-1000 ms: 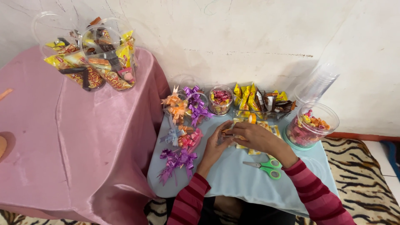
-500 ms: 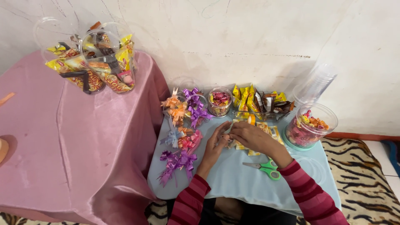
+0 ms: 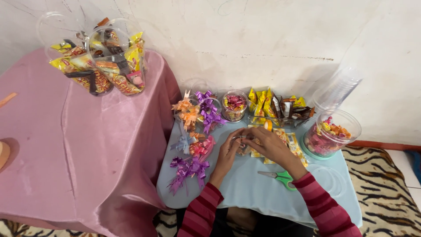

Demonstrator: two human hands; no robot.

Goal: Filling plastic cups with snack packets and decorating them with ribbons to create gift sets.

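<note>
My left hand (image 3: 227, 154) and my right hand (image 3: 269, 145) meet over the light blue table (image 3: 245, 188), fingertips pinched together on a small clear object (image 3: 242, 147) between them; what it is stays unclear. Yellow flat snack packets (image 3: 289, 142) lie under and beside my right hand. Green-handled scissors (image 3: 276, 177) rest on the table just below my right wrist. A pink ribbon bow (image 3: 201, 147) and a purple bow (image 3: 188, 169) sit left of my left hand.
Orange and purple bows (image 3: 197, 109) pile at the table's back left. A small cup of wrapped candy (image 3: 234, 105), a tray of yellow packets (image 3: 276, 105), a large candy jar (image 3: 331, 133) and stacked clear cups (image 3: 337, 87) line the back. Packed clear cups (image 3: 96, 66) stand on a pink-draped table (image 3: 66, 145).
Both hands stay together at the same spot, fingers shifting slightly on the small object. Nothing else on the tables has moved.
</note>
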